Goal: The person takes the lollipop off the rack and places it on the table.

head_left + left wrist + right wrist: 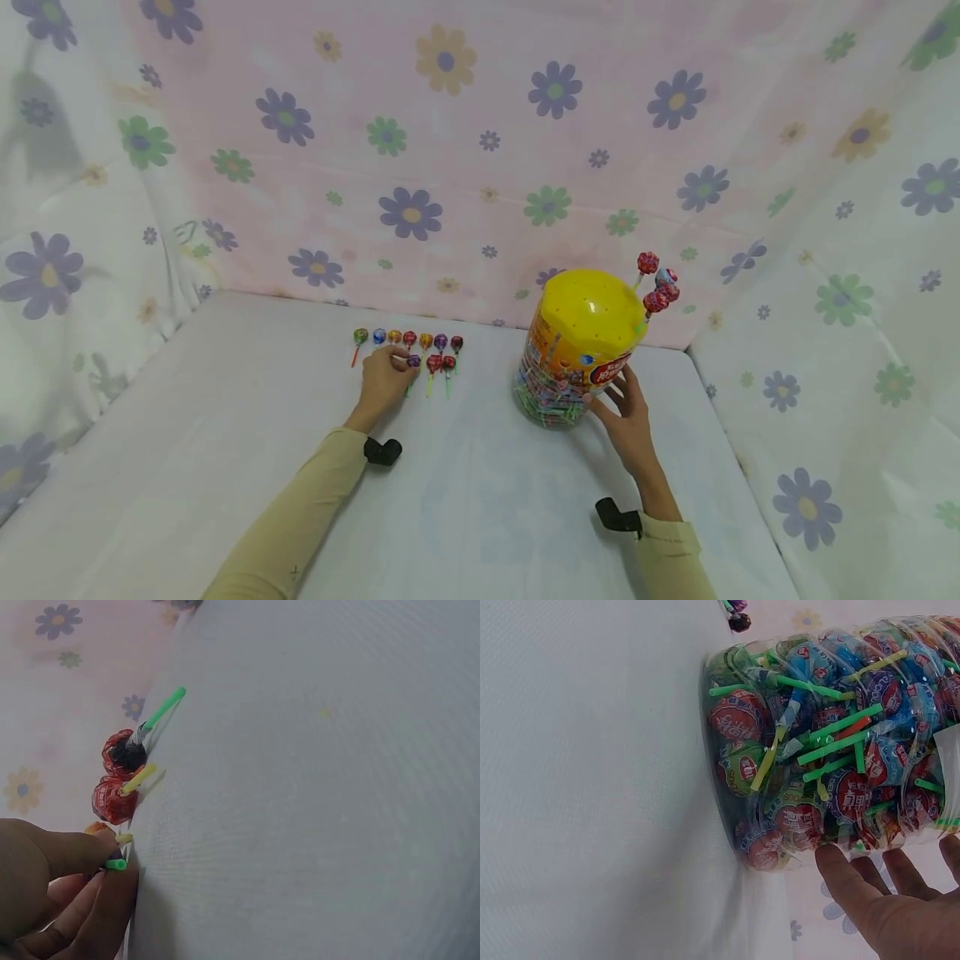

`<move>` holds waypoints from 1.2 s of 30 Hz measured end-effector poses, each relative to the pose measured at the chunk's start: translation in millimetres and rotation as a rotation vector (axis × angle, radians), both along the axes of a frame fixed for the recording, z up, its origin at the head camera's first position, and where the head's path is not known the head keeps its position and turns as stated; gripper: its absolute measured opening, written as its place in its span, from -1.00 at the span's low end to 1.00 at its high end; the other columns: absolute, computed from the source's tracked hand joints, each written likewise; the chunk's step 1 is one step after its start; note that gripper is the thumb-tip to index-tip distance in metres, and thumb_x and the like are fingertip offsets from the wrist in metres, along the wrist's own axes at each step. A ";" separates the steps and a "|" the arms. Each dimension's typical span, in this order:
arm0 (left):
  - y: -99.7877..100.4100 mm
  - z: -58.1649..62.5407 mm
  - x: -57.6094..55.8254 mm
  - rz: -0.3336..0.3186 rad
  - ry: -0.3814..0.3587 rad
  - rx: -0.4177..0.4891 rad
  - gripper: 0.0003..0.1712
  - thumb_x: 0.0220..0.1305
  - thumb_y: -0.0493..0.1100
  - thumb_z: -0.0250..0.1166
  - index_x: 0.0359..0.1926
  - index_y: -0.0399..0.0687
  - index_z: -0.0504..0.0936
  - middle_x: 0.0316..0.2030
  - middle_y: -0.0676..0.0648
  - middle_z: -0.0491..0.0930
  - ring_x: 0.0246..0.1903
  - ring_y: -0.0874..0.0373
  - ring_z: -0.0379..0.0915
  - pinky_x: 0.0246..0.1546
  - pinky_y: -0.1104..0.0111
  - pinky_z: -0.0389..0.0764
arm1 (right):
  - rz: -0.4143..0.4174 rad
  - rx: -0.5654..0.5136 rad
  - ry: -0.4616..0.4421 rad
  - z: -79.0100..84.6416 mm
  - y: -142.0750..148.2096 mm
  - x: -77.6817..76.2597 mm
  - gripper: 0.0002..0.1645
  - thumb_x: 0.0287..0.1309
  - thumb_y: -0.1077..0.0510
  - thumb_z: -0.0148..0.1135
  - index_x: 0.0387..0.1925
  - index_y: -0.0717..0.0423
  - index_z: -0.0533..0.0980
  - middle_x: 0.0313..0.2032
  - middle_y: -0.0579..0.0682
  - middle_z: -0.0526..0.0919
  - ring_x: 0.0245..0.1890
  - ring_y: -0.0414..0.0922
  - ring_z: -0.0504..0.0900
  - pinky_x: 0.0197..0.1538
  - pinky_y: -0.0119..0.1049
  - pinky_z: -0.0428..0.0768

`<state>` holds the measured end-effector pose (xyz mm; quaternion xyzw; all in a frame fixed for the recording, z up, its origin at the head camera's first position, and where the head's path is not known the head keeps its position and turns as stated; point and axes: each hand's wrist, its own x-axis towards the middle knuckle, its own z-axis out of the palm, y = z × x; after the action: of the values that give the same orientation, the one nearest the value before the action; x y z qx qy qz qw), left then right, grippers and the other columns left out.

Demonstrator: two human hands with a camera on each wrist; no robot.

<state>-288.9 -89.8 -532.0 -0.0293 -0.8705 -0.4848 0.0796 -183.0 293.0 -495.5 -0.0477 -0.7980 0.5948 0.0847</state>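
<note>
My left hand (384,382) pinches a purple-wrapped lollipop (413,361) between thumb and fingers, low over the table. Its green stick end (115,865) pokes out past the fingertips in the left wrist view. Beside it lie two red lollipops (434,364), one on a yellow stick, one on a green stick. A clear jar (840,750) packed with lollipops stands on the table, capped by a yellow lid (592,304) with small holes. Against the jar's right side rests my right hand (628,421), fingers spread and fairly straight, touching its wall.
Behind the left hand runs a row of several lollipops, among them a green one (361,336) and a dark red one (457,342). Several lollipops (656,299) stick up from the lid's right edge. Flowered cloth (480,167) walls the white table (480,517).
</note>
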 end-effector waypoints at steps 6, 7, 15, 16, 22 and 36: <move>0.2 5.5 4.9 0.008 -0.038 -0.020 -0.65 0.18 -0.30 0.47 -0.06 -0.39 0.62 -0.32 -0.30 0.72 -0.32 -0.10 0.67 -0.28 0.13 0.65 | -0.005 -0.005 -0.004 -0.9 -1.0 0.9 0.08 0.33 0.03 0.36 0.63 -0.24 -0.10 0.55 0.09 0.14 0.51 0.19 0.17 0.49 0.26 0.22; -0.3 6.4 5.9 0.007 -0.044 -0.018 -0.64 0.17 -0.29 0.48 -0.06 -0.39 0.63 -0.32 -0.30 0.72 -0.32 -0.10 0.67 -0.28 0.13 0.66 | -0.005 -0.006 -0.005 -0.9 -1.1 0.8 0.08 0.33 0.02 0.36 0.63 -0.24 -0.10 0.55 0.09 0.14 0.51 0.19 0.17 0.49 0.26 0.22; -7.4 10.0 12.0 -0.006 -0.074 -0.013 -0.60 0.17 -0.24 0.51 -0.04 -0.39 0.64 -0.30 -0.29 0.73 -0.28 -0.11 0.68 -0.20 0.07 0.69 | 0.008 -0.017 0.003 3.1 -2.4 2.3 0.06 0.34 0.05 0.34 0.63 -0.22 -0.09 0.54 0.09 0.15 0.51 0.20 0.17 0.49 0.26 0.22; -8.2 11.1 13.3 -0.007 -0.073 -0.010 -0.60 0.16 -0.24 0.51 -0.05 -0.39 0.64 -0.31 -0.29 0.73 -0.27 -0.11 0.68 -0.20 0.07 0.69 | 0.008 -0.017 0.003 3.0 -2.4 2.0 0.06 0.34 0.06 0.34 0.63 -0.22 -0.09 0.54 0.09 0.15 0.51 0.20 0.17 0.49 0.26 0.21; -11.3 19.4 20.9 -0.035 -0.044 0.017 -0.61 0.13 -0.29 0.52 -0.06 -0.41 0.65 -0.33 -0.29 0.73 -0.27 -0.15 0.70 -0.32 0.18 0.73 | 0.010 -0.014 0.007 0.4 -1.4 0.6 0.06 0.35 0.03 0.34 0.63 -0.26 -0.10 0.54 0.09 0.15 0.51 0.20 0.16 0.49 0.27 0.21; 1.3 45.1 40.3 -0.229 -0.021 0.119 -0.62 0.24 -0.28 0.45 0.03 -0.41 0.64 -0.18 -0.28 0.70 -0.28 -0.05 0.72 -0.37 0.31 0.73 | 0.020 -0.017 0.001 0.7 -0.1 1.1 0.08 0.35 0.02 0.34 0.63 -0.28 -0.12 0.56 0.08 0.11 0.52 0.20 0.15 0.49 0.27 0.22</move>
<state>-248.6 -88.4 -486.9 -0.1186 -0.8320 -0.5417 0.0160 -181.9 292.9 -494.8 -0.0400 -0.7933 0.6024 0.0789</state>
